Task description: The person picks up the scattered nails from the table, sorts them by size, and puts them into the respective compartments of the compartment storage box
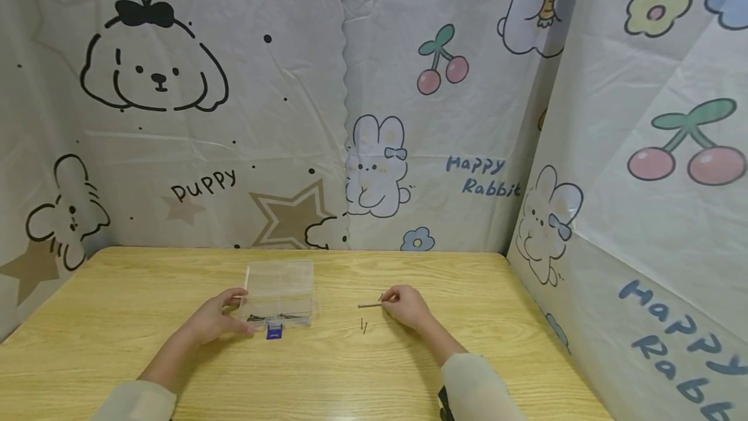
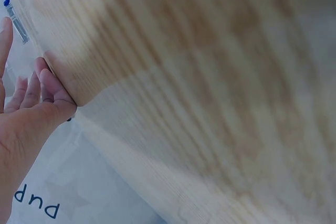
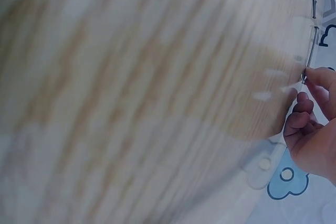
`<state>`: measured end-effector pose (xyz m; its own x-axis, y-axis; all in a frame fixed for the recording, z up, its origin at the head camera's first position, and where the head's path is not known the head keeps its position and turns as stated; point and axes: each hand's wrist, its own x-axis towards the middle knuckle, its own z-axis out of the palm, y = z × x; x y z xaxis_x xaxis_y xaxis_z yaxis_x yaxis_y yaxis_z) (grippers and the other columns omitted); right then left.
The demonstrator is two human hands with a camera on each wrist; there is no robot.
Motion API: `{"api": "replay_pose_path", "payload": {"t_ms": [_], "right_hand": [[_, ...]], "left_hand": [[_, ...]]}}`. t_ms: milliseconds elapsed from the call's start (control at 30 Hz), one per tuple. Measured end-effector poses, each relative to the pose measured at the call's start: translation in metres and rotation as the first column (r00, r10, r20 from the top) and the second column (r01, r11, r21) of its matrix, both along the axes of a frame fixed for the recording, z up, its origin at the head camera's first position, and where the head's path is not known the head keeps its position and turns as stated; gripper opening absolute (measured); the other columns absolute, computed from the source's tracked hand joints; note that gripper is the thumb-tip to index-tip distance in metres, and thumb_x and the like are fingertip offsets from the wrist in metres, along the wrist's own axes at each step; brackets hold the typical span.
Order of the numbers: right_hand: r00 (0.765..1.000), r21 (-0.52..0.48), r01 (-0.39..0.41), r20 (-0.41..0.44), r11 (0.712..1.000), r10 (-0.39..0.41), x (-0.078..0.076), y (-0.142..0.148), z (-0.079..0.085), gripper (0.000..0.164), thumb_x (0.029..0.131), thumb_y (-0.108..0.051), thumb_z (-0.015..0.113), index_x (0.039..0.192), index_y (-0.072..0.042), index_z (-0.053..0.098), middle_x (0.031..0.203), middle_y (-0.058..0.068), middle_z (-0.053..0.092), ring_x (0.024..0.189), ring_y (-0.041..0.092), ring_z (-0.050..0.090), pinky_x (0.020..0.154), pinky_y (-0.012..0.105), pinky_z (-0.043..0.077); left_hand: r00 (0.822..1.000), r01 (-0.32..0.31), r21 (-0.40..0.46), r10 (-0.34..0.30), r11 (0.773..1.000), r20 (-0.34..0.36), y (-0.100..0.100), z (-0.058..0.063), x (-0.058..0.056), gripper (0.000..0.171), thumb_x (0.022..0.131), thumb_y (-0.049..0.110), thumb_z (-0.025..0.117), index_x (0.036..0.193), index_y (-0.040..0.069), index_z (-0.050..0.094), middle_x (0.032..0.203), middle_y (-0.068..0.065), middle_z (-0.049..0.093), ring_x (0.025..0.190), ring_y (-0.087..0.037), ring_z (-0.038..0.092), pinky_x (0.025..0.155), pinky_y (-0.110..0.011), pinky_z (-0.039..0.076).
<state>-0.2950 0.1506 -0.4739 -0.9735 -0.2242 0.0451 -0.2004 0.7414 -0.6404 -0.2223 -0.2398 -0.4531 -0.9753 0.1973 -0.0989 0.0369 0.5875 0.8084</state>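
Observation:
A clear plastic compartment box (image 1: 279, 307) stands on the table, its lid raised at the back and a blue latch (image 1: 274, 331) at its front. Thin dark metal pieces (image 1: 292, 316) lie in its front part. My left hand (image 1: 215, 317) grips the box's left side, thumb by the front corner and fingers farther back. To the right, my right hand (image 1: 407, 307) pinches the end of a long grey nail (image 1: 369, 305), which lies level near the tabletop. Two smaller nails (image 1: 363, 326) lie just in front of it. Another thin piece (image 1: 380, 297) shows by the right fingertips, partly hidden.
The wood-grain table (image 1: 327, 375) ends at a back edge against a printed cloth (image 1: 280, 135). A second stretch of cloth (image 1: 660, 226) hangs along the right side. Something black (image 1: 445, 403) shows beside the right sleeve.

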Motion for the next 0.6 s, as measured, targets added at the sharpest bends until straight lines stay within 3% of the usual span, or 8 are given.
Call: {"api": "replay_pose_path", "payload": {"t_ms": [333, 600], "right_hand": [[0.999, 0.037, -0.043, 0.006, 0.998, 0.042, 0.0020, -0.0008, 0.0021, 0.008, 0.087, -0.015, 0.064, 0.086, -0.008, 0.069, 0.078, 0.000, 0.060, 0.070, 0.012, 0.050, 0.063, 0.025, 0.042], [0.996, 0.005, -0.088, 0.010, 0.996, 0.088, 0.0034, -0.0055, 0.0045, 0.011, 0.088, -0.012, 0.061, 0.085, -0.005, 0.069, 0.073, 0.000, 0.060, 0.065, 0.010, 0.049, 0.059, 0.022, 0.042]], "left_hand": [[1.000, 0.001, 0.005, -0.001, 1.000, 0.007, -0.0006, -0.0022, -0.0020, 0.090, 0.073, 0.027, 0.080, 0.140, -0.005, 0.029, 0.138, -0.036, 0.034, 0.128, -0.057, 0.029, 0.097, -0.062, 0.038], [1.000, -0.003, 0.007, 0.003, 1.000, 0.021, -0.0010, -0.0021, -0.0020, 0.091, 0.074, 0.028, 0.079, 0.141, -0.004, 0.028, 0.140, -0.037, 0.032, 0.129, -0.058, 0.026, 0.098, -0.062, 0.037]]}}
